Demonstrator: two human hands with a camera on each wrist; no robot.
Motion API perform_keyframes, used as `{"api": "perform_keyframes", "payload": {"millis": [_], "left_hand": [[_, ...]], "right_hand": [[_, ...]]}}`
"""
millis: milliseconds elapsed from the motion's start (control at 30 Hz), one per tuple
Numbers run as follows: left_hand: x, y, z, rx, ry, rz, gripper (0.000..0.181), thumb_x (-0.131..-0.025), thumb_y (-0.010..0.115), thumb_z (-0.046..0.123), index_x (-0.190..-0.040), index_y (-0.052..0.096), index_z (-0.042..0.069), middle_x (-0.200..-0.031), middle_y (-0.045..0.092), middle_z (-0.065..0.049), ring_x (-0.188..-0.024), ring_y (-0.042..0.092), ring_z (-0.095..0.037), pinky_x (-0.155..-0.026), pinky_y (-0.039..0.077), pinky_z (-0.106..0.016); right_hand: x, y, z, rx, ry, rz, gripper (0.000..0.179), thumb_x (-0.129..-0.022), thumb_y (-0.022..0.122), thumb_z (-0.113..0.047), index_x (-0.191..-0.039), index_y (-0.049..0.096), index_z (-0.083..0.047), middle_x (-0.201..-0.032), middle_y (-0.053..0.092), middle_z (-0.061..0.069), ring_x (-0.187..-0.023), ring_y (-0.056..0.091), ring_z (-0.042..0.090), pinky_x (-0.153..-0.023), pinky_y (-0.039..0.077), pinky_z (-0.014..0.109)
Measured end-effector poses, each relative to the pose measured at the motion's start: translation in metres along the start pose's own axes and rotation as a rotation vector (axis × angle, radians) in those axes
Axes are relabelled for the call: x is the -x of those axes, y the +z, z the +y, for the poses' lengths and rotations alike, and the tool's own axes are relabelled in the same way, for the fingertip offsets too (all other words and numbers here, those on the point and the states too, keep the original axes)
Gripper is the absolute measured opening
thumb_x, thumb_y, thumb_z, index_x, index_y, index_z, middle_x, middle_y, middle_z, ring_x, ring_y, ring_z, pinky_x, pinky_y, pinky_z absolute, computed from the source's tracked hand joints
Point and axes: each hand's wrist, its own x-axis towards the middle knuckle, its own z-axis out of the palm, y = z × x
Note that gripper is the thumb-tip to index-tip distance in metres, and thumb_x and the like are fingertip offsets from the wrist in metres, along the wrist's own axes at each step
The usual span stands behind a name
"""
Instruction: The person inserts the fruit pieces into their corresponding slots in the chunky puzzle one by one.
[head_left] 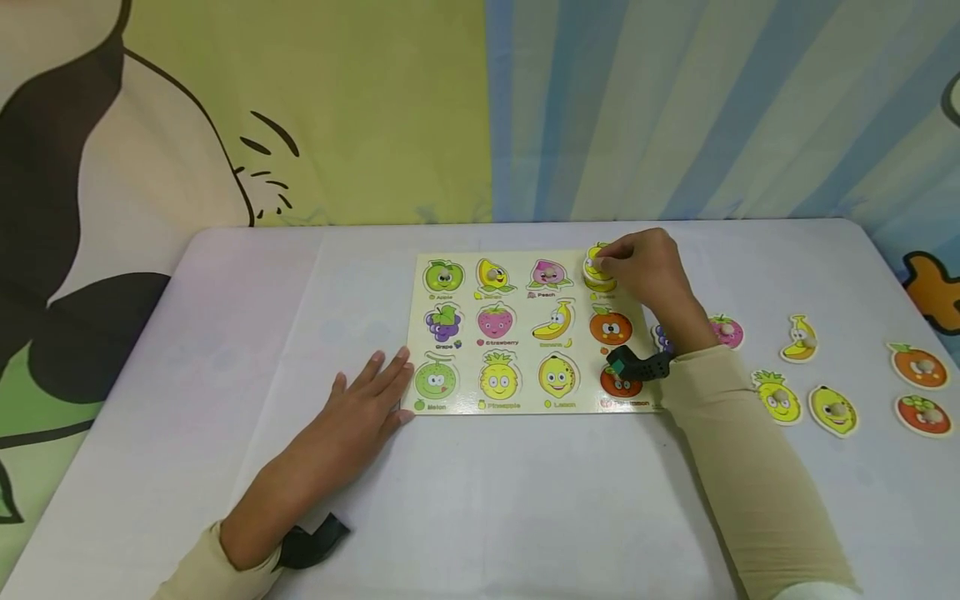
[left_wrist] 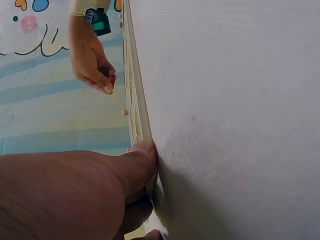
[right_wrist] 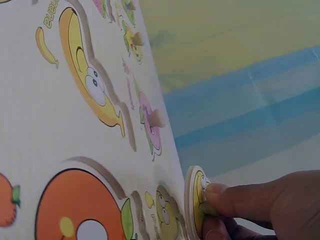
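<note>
With thumb and fingertips, my right hand point(head_left: 648, 267) pinches a yellow pear puzzle piece point(right_wrist: 199, 181) by its knob. The piece is at the top right corner of the fruit puzzle board point(head_left: 467, 379), tilted and close over the printed pear recess point(right_wrist: 169, 215), partly overlapping it. My left hand point(head_left: 360, 417) rests at the board's left edge with fingers extended, its thumb point(left_wrist: 142, 155) against that edge. Knobbed pieces sit in the top row: a green apple point(head_left: 443, 276), a yellow fruit point(head_left: 492, 273) and a pink peach point(right_wrist: 150, 127).
Loose pieces lie right of the board: a banana point(head_left: 799, 340), pineapple point(head_left: 778, 400), lemon point(head_left: 832, 412), orange point(head_left: 918, 367), red fruit point(head_left: 922, 417) and strawberry point(head_left: 726, 332). A purple grape piece point(head_left: 660, 338) shows partly behind my right wrist. A printed curtain point(head_left: 337, 125) hangs behind the white table point(head_left: 480, 500).
</note>
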Motion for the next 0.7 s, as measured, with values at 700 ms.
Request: {"api": "perform_keyframes", "payload": {"millis": [700], "left_hand": [[0.001, 0.001, -0.001, -0.009, 0.011, 0.002, 0.063, -0.095, 0.064, 0.023, -0.149, 0.038, 0.003, -0.158, 0.025, -0.010, -0.145, 0.015, -0.038, -0.103, 0.019, -0.072]], "right_hand": [[-0.003, 0.011, 0.014, 0.033, -0.019, -0.002, 0.019, -0.093, 0.067, -0.013, -0.102, 0.074, 0.002, -0.101, 0.067, 0.019, -0.093, 0.056, 0.029, -0.075, 0.046, 0.039]]}}
